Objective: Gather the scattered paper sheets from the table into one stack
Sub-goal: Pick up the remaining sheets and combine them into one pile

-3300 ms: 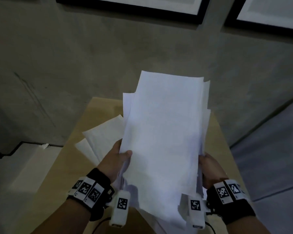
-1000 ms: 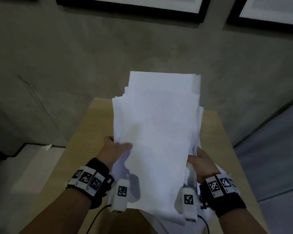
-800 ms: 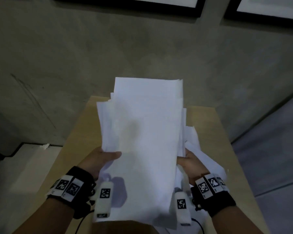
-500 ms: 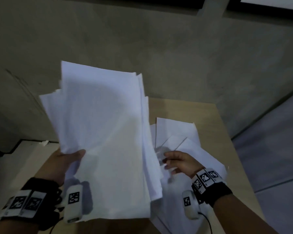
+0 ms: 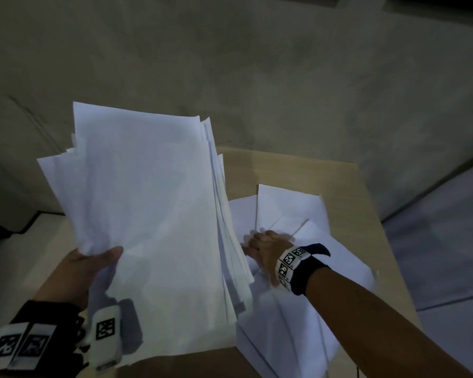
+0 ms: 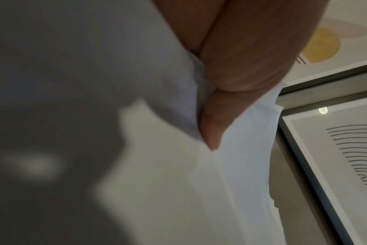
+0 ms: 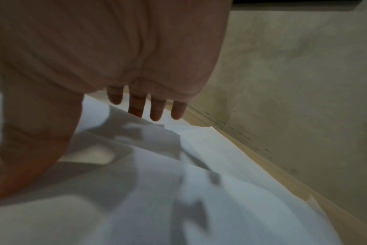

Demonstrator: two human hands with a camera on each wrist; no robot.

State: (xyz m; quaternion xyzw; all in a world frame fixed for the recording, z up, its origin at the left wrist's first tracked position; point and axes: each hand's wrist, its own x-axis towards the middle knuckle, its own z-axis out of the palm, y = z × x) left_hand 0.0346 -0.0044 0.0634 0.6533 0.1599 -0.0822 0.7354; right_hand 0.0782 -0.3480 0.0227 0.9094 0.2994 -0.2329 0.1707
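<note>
My left hand holds a thick bundle of white paper sheets up above the left side of the wooden table, thumb on top. In the left wrist view a finger presses the paper bundle from beneath. Several loose white sheets lie overlapping on the right half of the table. My right hand reaches over them, fingers straight and spread; in the right wrist view its fingertips touch or hover just above the loose sheets. The bundle hides the table's left part.
A concrete wall rises right behind the table's far edge. Framed pictures hang on it. The floor lies to the right of the table and a lower ledge to the left.
Both hands held the bundle a second ago. The right hand let go and moved down onto the loose sheets, while the left hand swung the bundle to the left.
</note>
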